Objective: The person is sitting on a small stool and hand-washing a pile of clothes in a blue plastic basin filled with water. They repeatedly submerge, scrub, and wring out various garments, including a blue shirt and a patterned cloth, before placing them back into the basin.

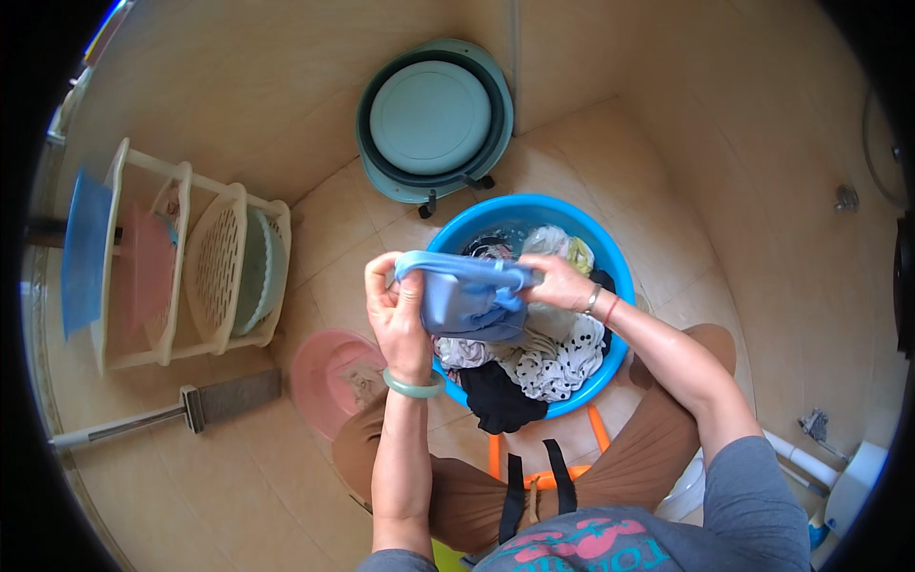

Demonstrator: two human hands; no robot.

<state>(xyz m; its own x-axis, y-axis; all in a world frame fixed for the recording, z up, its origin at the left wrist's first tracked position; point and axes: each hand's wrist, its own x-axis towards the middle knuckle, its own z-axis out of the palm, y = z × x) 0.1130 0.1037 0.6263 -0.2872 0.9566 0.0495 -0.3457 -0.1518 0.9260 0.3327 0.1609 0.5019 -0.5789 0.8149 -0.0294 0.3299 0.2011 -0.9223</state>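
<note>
A light blue garment (464,297) is stretched between my two hands by its thick edge, its lower part bunched and hanging over the tub. My left hand (398,313), with a pale green bangle at the wrist, is closed on the edge's left end. The right end is gripped by my right hand (560,283), which has a bracelet and a red string at its wrist. Beneath sits a round blue tub (618,259) of wet laundry. In it lie a white cloth with black dots (564,367), a black cloth (500,398) draped over the near rim, and other pale pieces.
To the left stand a cream tiered rack (181,262) with basins in it, a squeegee mop (229,400) and a pink basin (329,377) holding some cloth. A green folding basin (431,116) leans on the far wall. Orange legs (598,428) show between my knees.
</note>
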